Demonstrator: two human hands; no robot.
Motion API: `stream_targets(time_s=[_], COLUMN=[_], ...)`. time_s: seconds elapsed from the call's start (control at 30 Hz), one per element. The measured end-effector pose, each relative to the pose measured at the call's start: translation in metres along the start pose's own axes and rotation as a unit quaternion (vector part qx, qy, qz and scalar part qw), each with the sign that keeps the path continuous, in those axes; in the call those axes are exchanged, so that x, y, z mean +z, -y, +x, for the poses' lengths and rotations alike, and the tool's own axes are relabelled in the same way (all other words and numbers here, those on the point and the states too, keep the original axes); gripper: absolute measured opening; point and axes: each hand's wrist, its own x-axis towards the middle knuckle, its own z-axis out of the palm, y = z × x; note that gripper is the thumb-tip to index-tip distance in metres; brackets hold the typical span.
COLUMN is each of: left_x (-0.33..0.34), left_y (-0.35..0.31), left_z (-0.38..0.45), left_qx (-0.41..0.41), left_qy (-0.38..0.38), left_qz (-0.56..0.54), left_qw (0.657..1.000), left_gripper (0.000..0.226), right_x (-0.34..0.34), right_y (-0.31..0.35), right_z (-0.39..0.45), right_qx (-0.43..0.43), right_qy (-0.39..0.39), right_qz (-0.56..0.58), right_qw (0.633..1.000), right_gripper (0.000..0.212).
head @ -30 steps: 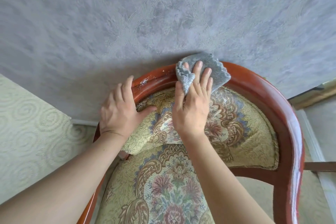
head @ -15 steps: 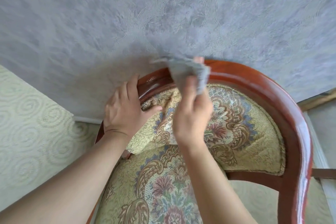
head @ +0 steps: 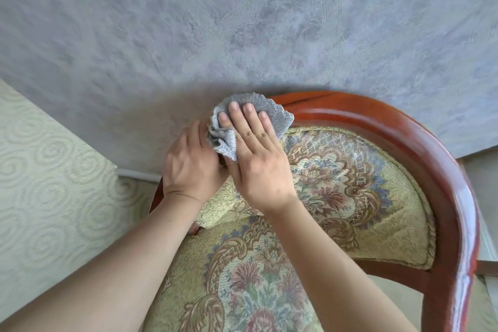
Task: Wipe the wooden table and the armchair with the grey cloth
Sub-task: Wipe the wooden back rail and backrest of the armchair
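The armchair has a curved, glossy red-brown wooden frame and floral tapestry upholstery on seat and back. My right hand lies flat on the grey cloth, pressing it onto the top rail at the back left of the frame. Part of the cloth bunches under my thumb. My left hand grips the same rail just left of the cloth, touching my right hand. The wooden table is not in view.
A grey textured wall stands directly behind the chair. A pale wall with swirl pattern is at the left. A white skirting runs along the floor. At the far right edge a wooden piece shows.
My right hand lifted the cloth off the rail, then pressed it down again further left, beside my left hand. My left hand stayed on the rail.
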Motion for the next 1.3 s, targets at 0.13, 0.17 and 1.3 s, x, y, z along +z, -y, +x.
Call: stream_targets(time_s=[0.13, 0.17, 1.3], left_x=[0.001, 0.001, -0.009], left_y=[0.004, 0.005, 0.006], left_z=[-0.001, 0.0, -0.005], left_qx=[0.005, 0.005, -0.01], left_qy=[0.027, 0.031, 0.054], left_qz=[0.013, 0.012, -0.062], left_qw=[1.0, 0.999, 0.997], left_gripper=[0.077, 0.086, 0.117], right_x=[-0.006, -0.007, -0.054], right_y=[-0.012, -0.014, -0.069], right_z=[0.0, 0.0, -0.038], right_qx=[-0.037, -0.035, 0.311], right_qy=[-0.007, -0.009, -0.178], right_qz=[-0.081, -0.093, -0.088], right_qw=[0.996, 0.995, 0.929], right_gripper=[0.053, 0.055, 0.05])
